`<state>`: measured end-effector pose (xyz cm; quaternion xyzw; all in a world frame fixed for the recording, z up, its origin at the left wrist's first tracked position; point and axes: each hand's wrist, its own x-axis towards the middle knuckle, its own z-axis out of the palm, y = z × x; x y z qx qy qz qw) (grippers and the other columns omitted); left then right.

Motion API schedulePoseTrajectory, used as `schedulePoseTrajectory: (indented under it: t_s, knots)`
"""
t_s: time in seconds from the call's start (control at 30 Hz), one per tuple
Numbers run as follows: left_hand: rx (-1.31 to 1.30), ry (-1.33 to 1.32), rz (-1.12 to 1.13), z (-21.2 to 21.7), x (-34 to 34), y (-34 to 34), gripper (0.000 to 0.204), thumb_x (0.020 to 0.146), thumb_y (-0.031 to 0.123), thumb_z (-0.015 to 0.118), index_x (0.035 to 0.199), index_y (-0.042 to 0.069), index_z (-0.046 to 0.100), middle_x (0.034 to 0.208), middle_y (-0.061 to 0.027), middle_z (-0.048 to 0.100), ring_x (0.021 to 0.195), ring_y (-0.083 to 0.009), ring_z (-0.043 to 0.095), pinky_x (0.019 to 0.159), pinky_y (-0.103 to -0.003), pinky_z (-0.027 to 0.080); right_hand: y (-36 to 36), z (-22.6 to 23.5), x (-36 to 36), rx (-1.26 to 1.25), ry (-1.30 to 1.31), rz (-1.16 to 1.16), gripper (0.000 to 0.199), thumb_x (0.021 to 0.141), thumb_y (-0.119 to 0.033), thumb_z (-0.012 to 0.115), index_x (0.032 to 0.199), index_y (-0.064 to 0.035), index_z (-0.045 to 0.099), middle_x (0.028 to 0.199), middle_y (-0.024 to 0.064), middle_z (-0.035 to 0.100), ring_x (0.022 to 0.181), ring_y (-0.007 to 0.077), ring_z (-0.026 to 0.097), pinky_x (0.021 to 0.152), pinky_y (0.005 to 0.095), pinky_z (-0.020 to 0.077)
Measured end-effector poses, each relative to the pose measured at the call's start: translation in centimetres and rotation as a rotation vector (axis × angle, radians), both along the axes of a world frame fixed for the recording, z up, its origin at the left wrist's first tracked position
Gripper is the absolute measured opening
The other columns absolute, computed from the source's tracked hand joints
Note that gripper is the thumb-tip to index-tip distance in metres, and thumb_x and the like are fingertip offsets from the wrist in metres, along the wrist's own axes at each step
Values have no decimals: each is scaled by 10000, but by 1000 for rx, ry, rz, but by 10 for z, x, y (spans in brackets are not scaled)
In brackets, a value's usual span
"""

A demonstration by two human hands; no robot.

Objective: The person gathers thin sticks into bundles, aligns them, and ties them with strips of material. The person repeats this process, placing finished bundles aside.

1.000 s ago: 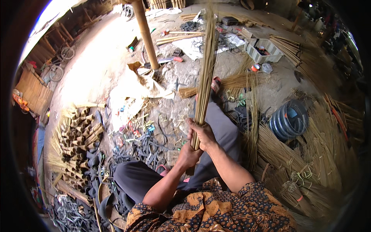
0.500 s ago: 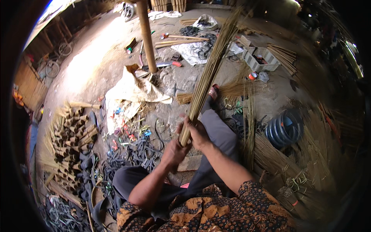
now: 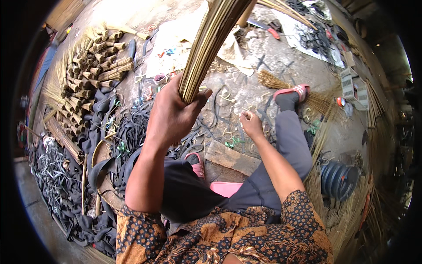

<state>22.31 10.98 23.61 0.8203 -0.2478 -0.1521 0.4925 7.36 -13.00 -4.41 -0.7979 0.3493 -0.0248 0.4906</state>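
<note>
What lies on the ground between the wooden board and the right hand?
In the head view, a small green loop and thin pale scraps lie between the wooden board and the right hand.

Black rubber strips (image 3: 127,132) beside stacked bundle stubs (image 3: 94,66)

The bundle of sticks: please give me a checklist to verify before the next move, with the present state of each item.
1. Left hand closed around the bundle of sticks: ok, the grip wraps its lower end.
2. Lower stick ends level: ok, they look roughly flush just beyond the grip.
3. Right hand free: cannot tell, the fingers are curled, apart from the bundle; anything inside is too small to see.
4. Rubber strips near the left hand: ok, a pile lies on the floor beside the knee.
5. Wooden board uncovered: ok.
</note>
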Motion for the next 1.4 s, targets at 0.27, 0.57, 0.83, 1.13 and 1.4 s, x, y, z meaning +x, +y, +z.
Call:
schedulePoseTrajectory:
  t_s: [0.27,0.57,0.83,1.13,1.4]
  knots:
    - [-64,144,220,0,19,23,209,919,136,794,900,23,619,656,25,537,601,-61,458,553,-245,402,33,-76,87,-287,384,177,267,951,-343,708,1145,-159,720,1058,152,764,1001,376,722,841,487,561]
    - [-63,238,363,-5,23,21,388,901,57,800,663,72,494,604,40,441,556,-61,386,501,-259,294,25,-140,136,-506,460,348,240,949,-197,656,1160,-82,646,1037,242,728,979,414,726,825,535,575]
    - [26,244,263,-12,30,30,282,925,154,800,829,52,556,666,30,533,618,-63,462,560,-254,409,-11,-111,95,122,203,124,105,875,-145,617,867,-47,651,950,127,762,860,278,720,754,426,538]
    - [160,1,136,-13,11,22,350,928,270,771,1125,3,662,817,-179,703,757,-291,693,738,-389,539,-17,83,-14,727,-559,-31,130,922,-115,633,1002,-47,557,949,79,649,936,195,626,943,357,479]
    - [297,-193,-85,-27,-31,-22,295,942,298,725,1029,53,586,795,-246,701,794,-464,698,708,-562,531,51,192,-64,290,-452,80,202,1109,-187,504,1228,-25,528,1009,95,714,626,58,536,569,214,461]
